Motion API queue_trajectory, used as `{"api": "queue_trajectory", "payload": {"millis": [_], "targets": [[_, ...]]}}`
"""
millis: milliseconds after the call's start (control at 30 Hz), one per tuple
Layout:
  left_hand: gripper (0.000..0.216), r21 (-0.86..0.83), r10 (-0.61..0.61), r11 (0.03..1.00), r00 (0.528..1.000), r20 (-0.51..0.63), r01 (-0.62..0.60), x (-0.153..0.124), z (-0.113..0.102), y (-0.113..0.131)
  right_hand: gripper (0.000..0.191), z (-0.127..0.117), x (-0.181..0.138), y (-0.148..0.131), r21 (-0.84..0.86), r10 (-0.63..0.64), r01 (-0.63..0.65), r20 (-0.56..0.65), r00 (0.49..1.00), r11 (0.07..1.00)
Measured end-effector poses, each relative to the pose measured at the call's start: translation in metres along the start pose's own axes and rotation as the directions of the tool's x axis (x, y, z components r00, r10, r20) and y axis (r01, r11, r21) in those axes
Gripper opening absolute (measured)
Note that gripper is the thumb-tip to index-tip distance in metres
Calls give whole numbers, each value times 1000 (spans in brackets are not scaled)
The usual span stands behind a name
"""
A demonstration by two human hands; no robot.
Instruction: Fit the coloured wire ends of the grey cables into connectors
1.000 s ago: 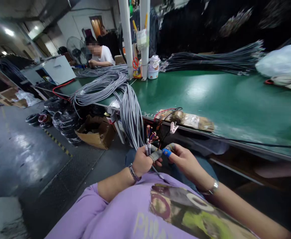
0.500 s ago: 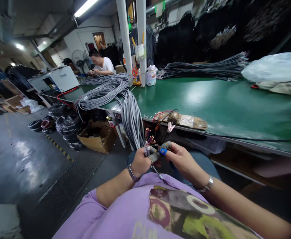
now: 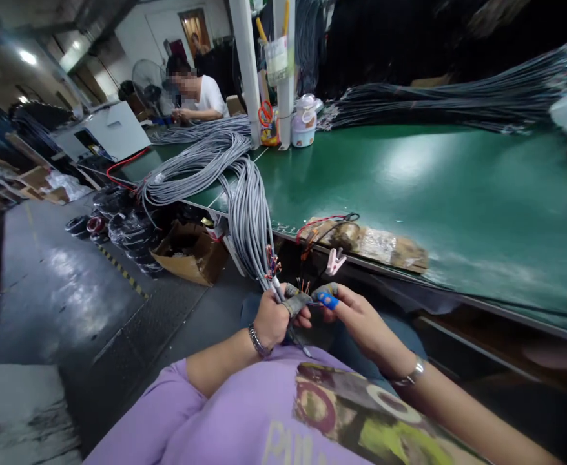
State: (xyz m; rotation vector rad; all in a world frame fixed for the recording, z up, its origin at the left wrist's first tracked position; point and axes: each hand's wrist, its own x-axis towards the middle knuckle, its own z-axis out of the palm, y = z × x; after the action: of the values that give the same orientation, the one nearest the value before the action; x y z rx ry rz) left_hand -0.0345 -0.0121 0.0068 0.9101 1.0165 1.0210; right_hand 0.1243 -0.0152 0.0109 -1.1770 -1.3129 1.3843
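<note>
Grey cable (image 3: 276, 292) end clamped in left hand (image 3: 270, 318), right hand (image 3: 358, 316) fingertips pinched on its bared wires (image 3: 304, 285)

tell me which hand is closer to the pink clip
Right. The right hand is just below the pink clip; the left hand, gripping grey cables, is farther left.

Grey cables (image 3: 252, 219) hang down in a thick bundle, ends gathered low; thin coloured wires (image 3: 304, 284), seemingly stripped, stick up from one end.
</note>
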Motion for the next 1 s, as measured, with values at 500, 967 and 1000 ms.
{"api": "queue_trajectory", "payload": {"millis": [500,967,1000], "targets": [[39,61,-72,996,997,-9,72,20,4,-15,34,-9,15,18,234,138,-136,9,990,963],[42,-4,-143,990,988,62,144,17,1,7,26,-21,17,22,532,311,-262,-3,950,805],[43,7,-175,984,980,97,175,18,1,11,25,-24,17,24,546,307,-265,15,952,795]]}}
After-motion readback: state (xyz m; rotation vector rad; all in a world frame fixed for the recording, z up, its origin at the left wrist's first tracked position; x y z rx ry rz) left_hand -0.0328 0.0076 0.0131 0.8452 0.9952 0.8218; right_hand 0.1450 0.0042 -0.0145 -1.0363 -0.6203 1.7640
